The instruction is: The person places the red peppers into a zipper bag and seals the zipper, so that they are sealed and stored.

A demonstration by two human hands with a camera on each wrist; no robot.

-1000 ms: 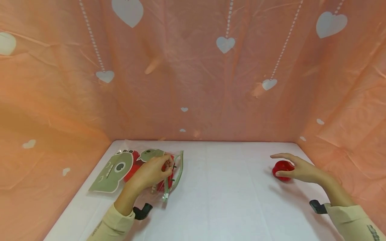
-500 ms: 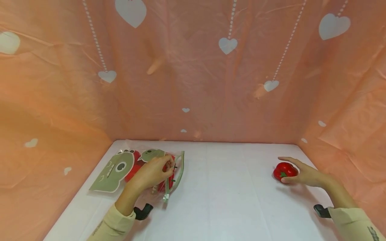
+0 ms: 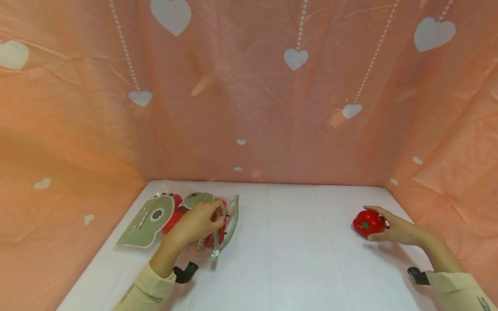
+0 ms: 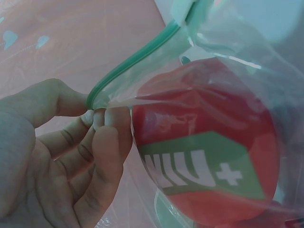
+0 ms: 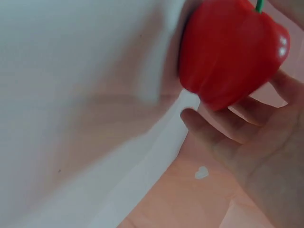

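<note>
My left hand [image 3: 200, 220] pinches the green zip edge of a clear zip bag [image 3: 145, 222] at the table's left, its mouth facing right. In the left wrist view, thumb and fingertips hold the green zip strip [image 4: 137, 54], with a red rounded thing [image 4: 185, 114] behind the plastic. Several red things are inside the bag, partly hidden by its monster print and my hand. At the right, my right hand [image 3: 400, 229] reaches around a red bell pepper [image 3: 367, 223], thumb at its near side and fingers over the far side. Its green stem [image 5: 259, 5] shows in the right wrist view.
A white-covered table [image 3: 292, 246] lies between the hands. Orange cloth [image 3: 264, 108] with pale hearts closes off the back and both sides. Black wrist mounts [image 3: 186, 273] stick out from the sleeves.
The pepper has turned, so its green stem now faces me. My right hand shifted right, then its fingers came in closer around the pepper. My left hand keeps its hold on the bag.
</note>
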